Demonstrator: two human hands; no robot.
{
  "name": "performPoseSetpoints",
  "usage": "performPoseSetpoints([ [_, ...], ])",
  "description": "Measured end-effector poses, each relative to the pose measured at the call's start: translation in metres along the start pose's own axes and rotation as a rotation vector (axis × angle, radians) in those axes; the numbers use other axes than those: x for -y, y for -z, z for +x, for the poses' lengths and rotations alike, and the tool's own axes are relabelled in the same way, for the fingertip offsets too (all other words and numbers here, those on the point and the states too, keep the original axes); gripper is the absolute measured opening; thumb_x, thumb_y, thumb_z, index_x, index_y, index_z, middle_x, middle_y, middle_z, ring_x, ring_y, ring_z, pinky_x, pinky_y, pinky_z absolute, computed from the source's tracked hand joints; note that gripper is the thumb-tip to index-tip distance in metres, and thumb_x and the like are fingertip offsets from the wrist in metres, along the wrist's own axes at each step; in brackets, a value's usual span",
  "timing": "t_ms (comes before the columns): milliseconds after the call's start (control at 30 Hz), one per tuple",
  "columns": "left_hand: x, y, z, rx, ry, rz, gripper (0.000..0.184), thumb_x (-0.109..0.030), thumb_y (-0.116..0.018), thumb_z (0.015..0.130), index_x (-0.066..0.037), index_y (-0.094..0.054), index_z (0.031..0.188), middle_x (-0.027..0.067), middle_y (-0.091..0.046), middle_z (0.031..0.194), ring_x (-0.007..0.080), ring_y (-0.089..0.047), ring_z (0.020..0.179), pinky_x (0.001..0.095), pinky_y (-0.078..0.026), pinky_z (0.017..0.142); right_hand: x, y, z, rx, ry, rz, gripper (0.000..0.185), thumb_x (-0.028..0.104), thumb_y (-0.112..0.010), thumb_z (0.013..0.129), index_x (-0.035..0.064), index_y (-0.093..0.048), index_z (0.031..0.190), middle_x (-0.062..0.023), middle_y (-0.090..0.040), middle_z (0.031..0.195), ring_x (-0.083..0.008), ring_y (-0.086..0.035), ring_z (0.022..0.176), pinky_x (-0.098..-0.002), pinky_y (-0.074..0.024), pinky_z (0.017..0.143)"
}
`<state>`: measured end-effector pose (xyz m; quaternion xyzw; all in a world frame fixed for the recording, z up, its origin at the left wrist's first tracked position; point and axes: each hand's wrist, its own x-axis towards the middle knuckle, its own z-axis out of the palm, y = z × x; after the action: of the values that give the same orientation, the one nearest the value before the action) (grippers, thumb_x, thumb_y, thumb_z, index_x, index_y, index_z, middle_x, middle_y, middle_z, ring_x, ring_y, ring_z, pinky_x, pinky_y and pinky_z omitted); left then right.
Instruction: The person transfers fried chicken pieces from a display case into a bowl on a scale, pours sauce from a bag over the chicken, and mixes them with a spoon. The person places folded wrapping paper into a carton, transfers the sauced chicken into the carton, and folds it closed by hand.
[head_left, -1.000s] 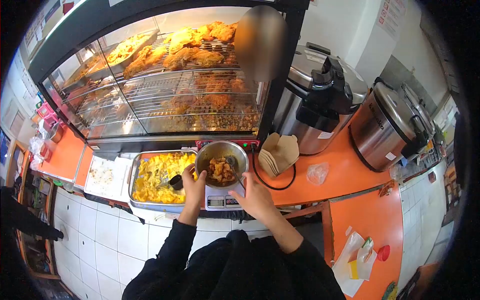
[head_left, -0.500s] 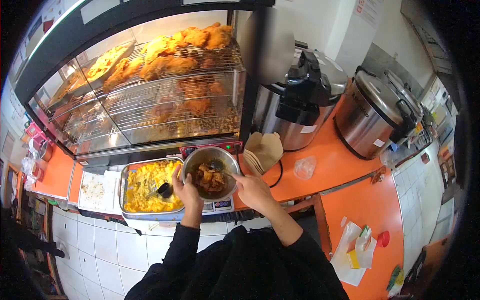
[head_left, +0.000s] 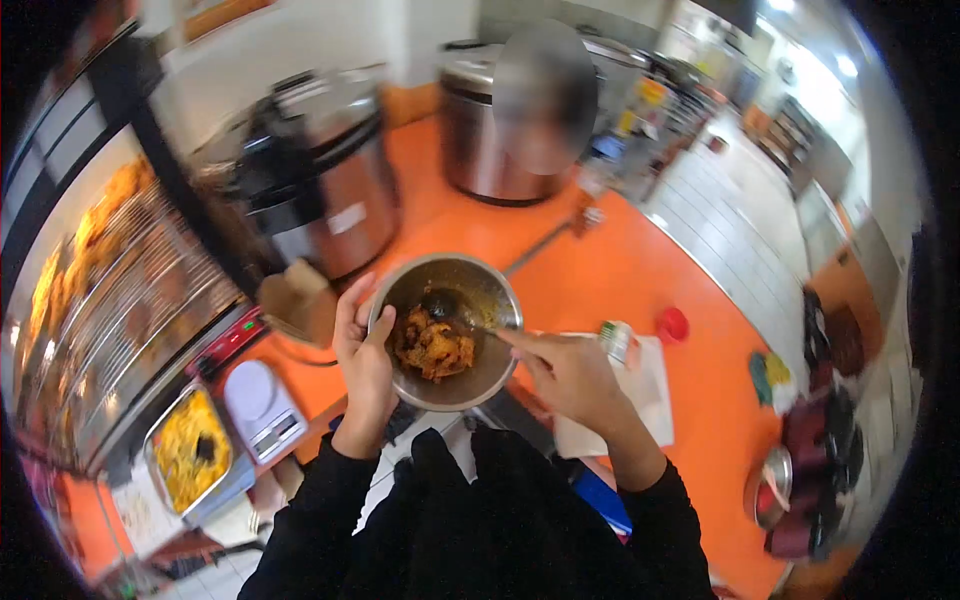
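A steel mixing bowl is held up in front of me, tilted slightly so its inside shows. My left hand grips its left rim, with the thumb on the inside and the fingers behind. In the bowl lie pieces of browned fried chicken with a dark coating smeared on the wall. My right hand is closed around the handle of a metal spoon, whose head rests inside the bowl by the chicken. Part of the handle is hidden by my fingers.
Orange counters run ahead and to the right, carrying rice cookers, white paper and a red cap. At left stand a heated display case, a kitchen scale and a tray of yellow food.
My view and body have turned to the right. The bowl, lifted in both hands, has moved away from the scale, which now shows bare. The spoon remains in the bowl.
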<state>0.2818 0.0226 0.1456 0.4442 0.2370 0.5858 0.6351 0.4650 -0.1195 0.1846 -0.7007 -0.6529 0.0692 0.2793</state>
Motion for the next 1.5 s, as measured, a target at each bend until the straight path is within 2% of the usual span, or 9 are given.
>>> performPoseSetpoints([
  [100,0.041,-0.071,-0.002,0.165,0.009,0.045,0.039,0.007,-0.051,0.088,0.000,-0.045,0.126,0.0137,-0.063,0.114,0.0171,-0.057,0.107,0.0283,-0.040,0.096,-0.044,0.045,-0.044,-0.214,-0.149,-0.213,0.026,0.018,-0.054,0.090,0.0174,-0.065,0.113,-0.0147,-0.066,0.080,-0.0319,-0.062,0.066,-0.0391,-0.0489,0.059],
  [200,0.081,-0.134,-0.009,0.286,0.044,-0.002,0.039,0.006,-0.052,0.088,-0.002,-0.046,0.125,0.0124,-0.065,0.109,0.0150,-0.058,0.103,0.0268,-0.041,0.092,-0.075,0.073,-0.088,-0.203,-0.334,-0.304,0.024,0.020,-0.055,0.090,0.0155,-0.066,0.110,-0.0163,-0.064,0.075,-0.0333,-0.061,0.062,-0.0414,-0.0477,0.056],
  [400,0.150,-0.192,-0.026,0.404,0.179,-0.059,0.038,0.006,-0.053,0.088,-0.004,-0.047,0.124,0.0118,-0.066,0.107,0.0140,-0.059,0.101,0.0261,-0.042,0.090,-0.111,0.087,-0.143,-0.339,-0.554,-0.208,0.021,0.021,-0.054,0.092,0.0139,-0.067,0.107,-0.0173,-0.061,0.068,-0.0335,-0.060,0.058,-0.0411,-0.0463,0.053],
  [533,0.169,-0.207,-0.029,0.434,0.204,-0.014,0.039,0.006,-0.052,0.087,-0.004,-0.045,0.124,0.0126,-0.066,0.107,0.0140,-0.059,0.101,0.0266,-0.043,0.090,-0.114,0.093,-0.153,-0.366,-0.599,-0.256,0.021,0.020,-0.056,0.090,0.0135,-0.068,0.106,-0.0158,-0.062,0.068,-0.0319,-0.060,0.057,-0.0396,-0.0463,0.052],
  [833,0.186,-0.226,-0.015,0.443,0.268,0.045,0.038,0.007,-0.050,0.088,-0.003,-0.045,0.124,0.0143,-0.066,0.107,0.0150,-0.059,0.101,0.0275,-0.043,0.091,-0.104,0.093,-0.133,0.072,-0.589,-0.603,0.026,0.013,-0.056,0.081,0.0078,-0.064,0.105,-0.0118,-0.061,0.073,-0.0274,-0.065,0.063,-0.0379,-0.0505,0.051],
  [933,0.188,-0.224,-0.011,0.435,0.313,0.073,0.037,0.007,-0.050,0.088,-0.002,-0.045,0.123,0.0144,-0.066,0.106,0.0150,-0.059,0.099,0.0276,-0.043,0.090,-0.113,0.077,-0.118,0.068,-0.600,-0.698,0.027,0.012,-0.055,0.080,0.0055,-0.062,0.105,-0.0130,-0.061,0.077,-0.0270,-0.065,0.066,-0.0385,-0.0511,0.051],
  [1033,0.192,-0.221,-0.008,0.443,0.300,0.094,0.037,0.007,-0.050,0.088,-0.002,-0.045,0.123,0.0143,-0.066,0.105,0.0150,-0.059,0.098,0.0273,-0.043,0.089,-0.129,0.062,-0.118,-0.084,-0.582,-0.726,0.035,0.012,-0.054,0.083,0.0143,-0.060,0.118,-0.0098,-0.060,0.068,-0.0285,-0.062,0.057,-0.0400,-0.0485,0.049],
  [1233,0.185,-0.221,-0.009,0.419,0.299,0.071,0.037,0.007,-0.050,0.088,-0.002,-0.045,0.124,0.0149,-0.066,0.104,0.0150,-0.060,0.098,0.0272,-0.043,0.089,-0.105,0.077,-0.131,-0.138,-0.702,-0.352,0.025,0.017,-0.052,0.087,0.0109,-0.062,0.109,-0.0151,-0.063,0.065,-0.0333,-0.063,0.057,-0.0441,-0.0485,0.050],
  [1500,0.198,-0.230,-0.024,0.427,0.212,0.015,0.036,0.008,-0.050,0.088,0.001,-0.044,0.123,0.0163,-0.066,0.106,0.0155,-0.060,0.100,0.0270,-0.044,0.089,-0.114,0.042,-0.129,-0.214,-0.854,-0.338,0.027,0.020,-0.050,0.090,0.0130,-0.061,0.113,-0.0159,-0.063,0.064,-0.0340,-0.063,0.057,-0.0465,-0.0476,0.051],
])
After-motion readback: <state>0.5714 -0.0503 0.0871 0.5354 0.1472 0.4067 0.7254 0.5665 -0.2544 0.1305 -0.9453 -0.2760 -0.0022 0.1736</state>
